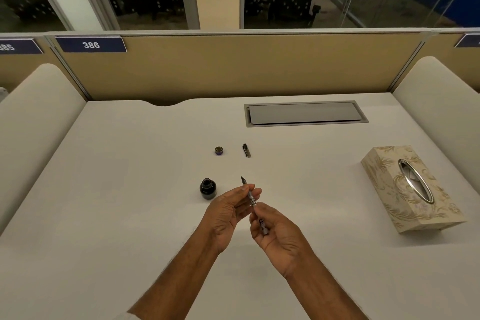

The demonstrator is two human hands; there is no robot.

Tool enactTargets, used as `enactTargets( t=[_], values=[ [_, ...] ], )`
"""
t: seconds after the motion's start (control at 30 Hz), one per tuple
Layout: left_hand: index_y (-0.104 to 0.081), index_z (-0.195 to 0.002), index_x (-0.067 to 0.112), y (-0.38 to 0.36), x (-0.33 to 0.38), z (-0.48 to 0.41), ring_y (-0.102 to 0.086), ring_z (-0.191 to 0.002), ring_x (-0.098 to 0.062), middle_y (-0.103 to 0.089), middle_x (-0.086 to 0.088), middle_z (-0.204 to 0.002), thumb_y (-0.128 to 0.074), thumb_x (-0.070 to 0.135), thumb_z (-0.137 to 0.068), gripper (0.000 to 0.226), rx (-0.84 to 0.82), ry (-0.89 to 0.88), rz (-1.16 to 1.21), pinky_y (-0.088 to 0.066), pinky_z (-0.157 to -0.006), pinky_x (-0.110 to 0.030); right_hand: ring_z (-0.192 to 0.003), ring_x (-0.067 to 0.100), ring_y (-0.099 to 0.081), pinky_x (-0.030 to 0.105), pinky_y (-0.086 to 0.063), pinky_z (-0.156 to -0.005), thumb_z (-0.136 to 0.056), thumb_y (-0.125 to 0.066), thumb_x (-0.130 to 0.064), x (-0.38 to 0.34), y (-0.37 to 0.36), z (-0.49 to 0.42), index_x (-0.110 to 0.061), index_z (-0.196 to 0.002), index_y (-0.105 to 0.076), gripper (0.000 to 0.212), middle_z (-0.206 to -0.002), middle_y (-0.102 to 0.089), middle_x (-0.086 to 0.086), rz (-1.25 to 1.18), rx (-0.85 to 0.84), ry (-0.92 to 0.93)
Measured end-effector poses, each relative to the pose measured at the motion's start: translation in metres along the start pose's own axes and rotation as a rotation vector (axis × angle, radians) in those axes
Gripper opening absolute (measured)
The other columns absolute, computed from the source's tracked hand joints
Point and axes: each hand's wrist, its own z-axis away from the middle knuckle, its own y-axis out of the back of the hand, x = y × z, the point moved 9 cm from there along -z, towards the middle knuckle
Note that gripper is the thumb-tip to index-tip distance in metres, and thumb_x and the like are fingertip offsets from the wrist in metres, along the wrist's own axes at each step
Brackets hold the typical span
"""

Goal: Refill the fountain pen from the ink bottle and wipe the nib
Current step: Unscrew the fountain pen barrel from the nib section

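Observation:
Both hands hold the fountain pen (251, 197) above the white desk, nib pointing up and away. My left hand (228, 213) pinches the front section just below the nib. My right hand (275, 231) grips the rear part of the pen. The open ink bottle (208, 188), dark and round, stands on the desk just left of my left hand. Its round cap (219, 150) lies farther back, and the black pen cap (246, 150) with its clip lies to the right of it.
A patterned tissue box (410, 189) sits at the right side of the desk (130, 189). A grey cable hatch (305, 113) is set in the desk at the back. A tan partition (233, 67) closes the far edge.

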Motion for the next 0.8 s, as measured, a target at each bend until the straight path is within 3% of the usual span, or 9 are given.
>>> enactTargets(
  t=[0.1, 0.2, 0.33, 0.5, 0.63, 0.8],
  values=[
    [-0.071, -0.117, -0.001, -0.001, 0.001, 0.0, -0.072, -0.113, -0.027, -0.077, -0.018, -0.113, -0.061, 0.015, -0.099, 0.026, -0.006, -0.003, 0.003, -0.053, -0.101, -0.039, -0.071, 0.022, -0.064, 0.022, -0.056, -0.052, -0.087, -0.073, -0.006, 0.003, -0.002, 0.002, 0.004, -0.095, -0.072, 0.013, -0.084, -0.069, 0.018, 0.016, -0.006, -0.026],
    [-0.073, -0.113, 0.001, 0.0, 0.003, 0.001, -0.072, -0.112, -0.027, -0.078, -0.017, -0.113, -0.06, 0.014, -0.099, 0.023, 0.0, -0.011, -0.006, -0.053, -0.101, -0.039, -0.069, 0.02, -0.063, 0.022, -0.056, -0.052, -0.086, -0.071, 0.0, 0.001, 0.0, 0.0, 0.002, -0.094, -0.071, 0.008, -0.084, -0.067, 0.016, 0.022, 0.012, 0.008],
    [-0.074, -0.111, 0.002, -0.001, 0.003, 0.003, -0.072, -0.113, -0.027, -0.078, -0.017, -0.112, -0.06, 0.015, -0.099, 0.022, -0.002, -0.014, -0.019, -0.052, -0.103, -0.04, -0.069, 0.022, -0.064, 0.023, -0.056, -0.052, -0.087, -0.074, -0.01, 0.006, 0.0, 0.002, 0.004, -0.098, -0.072, 0.019, -0.081, -0.069, 0.017, 0.034, -0.005, -0.038],
    [-0.075, -0.108, 0.004, 0.0, 0.003, 0.004, -0.072, -0.113, -0.029, -0.078, -0.016, -0.11, -0.06, 0.015, -0.099, 0.02, 0.007, -0.016, -0.016, -0.056, -0.096, -0.038, -0.068, 0.019, -0.062, 0.021, -0.056, -0.053, -0.087, -0.069, 0.0, 0.003, 0.002, 0.003, 0.003, -0.095, -0.069, 0.009, -0.079, -0.068, 0.015, 0.025, 0.011, 0.017],
    [-0.075, -0.108, 0.004, 0.003, 0.007, 0.004, -0.074, -0.109, -0.032, -0.079, -0.016, -0.109, -0.061, 0.014, -0.098, 0.019, 0.042, -0.049, 0.005, -0.054, -0.101, -0.044, -0.07, 0.02, -0.063, 0.024, -0.058, -0.059, -0.086, -0.071, 0.003, 0.002, 0.007, 0.004, 0.001, -0.097, -0.07, 0.012, -0.079, -0.069, 0.014, 0.062, 0.019, 0.056],
    [-0.072, -0.114, 0.004, 0.007, 0.019, 0.004, -0.077, -0.099, -0.031, -0.079, -0.014, -0.11, -0.065, 0.018, -0.096, 0.023, 0.101, -0.116, 0.024, -0.059, -0.092, -0.043, -0.076, 0.022, -0.064, 0.033, -0.056, -0.073, -0.086, -0.071, 0.0, -0.001, 0.018, 0.005, -0.004, -0.095, -0.074, 0.011, -0.082, -0.07, 0.012, 0.197, 0.02, 0.139]
  ],
)
